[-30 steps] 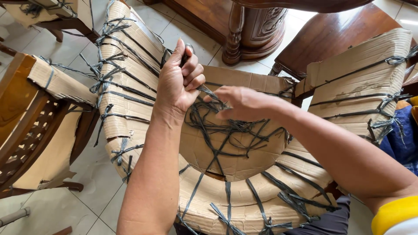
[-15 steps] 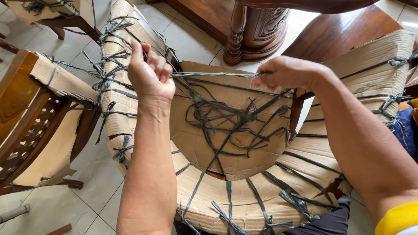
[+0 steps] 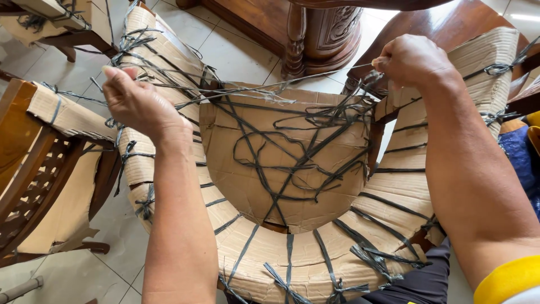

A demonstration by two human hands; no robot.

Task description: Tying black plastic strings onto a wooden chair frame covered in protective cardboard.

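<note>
A chair wrapped in brown cardboard (image 3: 281, 169) and tied with dark plastic twine (image 3: 264, 90) fills the middle of the view. My left hand (image 3: 138, 104) is shut on strands of the twine above the chair's left arm. My right hand (image 3: 413, 59) is shut on the same twine above the right arm. The strands run taut between both hands across the chair's seat. More twine lies in loose tangles on the cardboard seat (image 3: 292, 152) and binds the curved cardboard-covered back (image 3: 315, 264) nearest me.
A second cardboard-wrapped wooden chair (image 3: 39, 169) stands at the left. A carved wooden table pedestal (image 3: 320, 34) stands behind on the tiled floor (image 3: 225, 50). Another wrapped piece (image 3: 50, 17) sits at top left. Blue cloth (image 3: 520, 163) shows at the right edge.
Both hands left the middle of the seat and pulled apart, left hand leftward, right hand rightward and up. The twine between them has been drawn taut across the chair.
</note>
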